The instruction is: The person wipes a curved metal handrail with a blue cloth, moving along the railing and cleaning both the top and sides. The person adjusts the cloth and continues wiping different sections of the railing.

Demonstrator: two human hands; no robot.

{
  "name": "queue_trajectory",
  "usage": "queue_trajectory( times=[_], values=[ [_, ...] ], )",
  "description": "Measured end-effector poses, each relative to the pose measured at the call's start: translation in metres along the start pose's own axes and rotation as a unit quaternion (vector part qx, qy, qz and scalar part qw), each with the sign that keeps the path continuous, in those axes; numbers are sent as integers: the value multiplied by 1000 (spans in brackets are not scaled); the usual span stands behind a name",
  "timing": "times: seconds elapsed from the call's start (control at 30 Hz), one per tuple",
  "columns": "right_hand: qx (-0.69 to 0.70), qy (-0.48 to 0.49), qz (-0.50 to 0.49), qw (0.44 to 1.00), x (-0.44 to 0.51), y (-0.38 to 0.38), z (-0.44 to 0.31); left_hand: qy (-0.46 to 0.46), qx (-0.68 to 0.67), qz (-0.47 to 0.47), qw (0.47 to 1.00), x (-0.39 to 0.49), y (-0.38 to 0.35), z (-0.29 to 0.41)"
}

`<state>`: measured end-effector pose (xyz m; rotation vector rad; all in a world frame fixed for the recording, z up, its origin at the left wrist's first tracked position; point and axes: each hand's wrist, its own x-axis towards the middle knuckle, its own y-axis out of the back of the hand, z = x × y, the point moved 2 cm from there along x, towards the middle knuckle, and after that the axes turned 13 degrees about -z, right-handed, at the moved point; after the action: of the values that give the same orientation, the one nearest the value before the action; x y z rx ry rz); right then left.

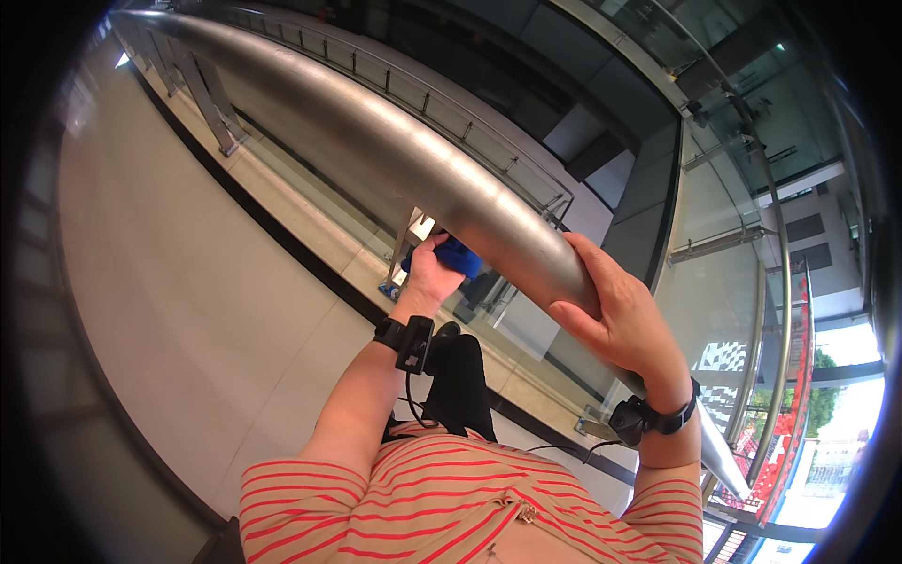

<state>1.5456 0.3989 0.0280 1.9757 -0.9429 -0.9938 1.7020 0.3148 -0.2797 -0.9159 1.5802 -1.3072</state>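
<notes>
A thick brushed-metal handrail (394, 148) runs from the upper left to the lower right. My right hand (616, 310) rests around the top of it, thumb on the near side and fingers over the far side. Below the rail, my left hand (433, 271) holds a blue cloth (458, 258) near a metal railing post (400, 247). Part of the cloth is hidden by the hand and the rail. A black strapped device sits on each wrist, with a cable hanging from it.
Glass panels (564, 359) stand beneath the rail, along a beige stone ledge (338, 250) with a dark edge strip. More metal posts (201, 95) rise farther left. Pale floor tiles (190, 282) lie to the left. Beyond the rail are other glass balustrades and a lower level.
</notes>
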Motion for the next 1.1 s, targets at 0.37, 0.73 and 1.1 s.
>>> queue_trajectory(
  times=[0.37,0.73,1.1],
  values=[
    [-29,33,20,999,1,-2,3,10,-27,-60,998,-7,-49,-11],
    [-36,38,22,998,2,-3,0,-104,205,-61,971,-56,-81,41],
    [-25,10,15,1000,2,-2,-1,-232,450,-28,862,-68,-98,52]
  ],
)
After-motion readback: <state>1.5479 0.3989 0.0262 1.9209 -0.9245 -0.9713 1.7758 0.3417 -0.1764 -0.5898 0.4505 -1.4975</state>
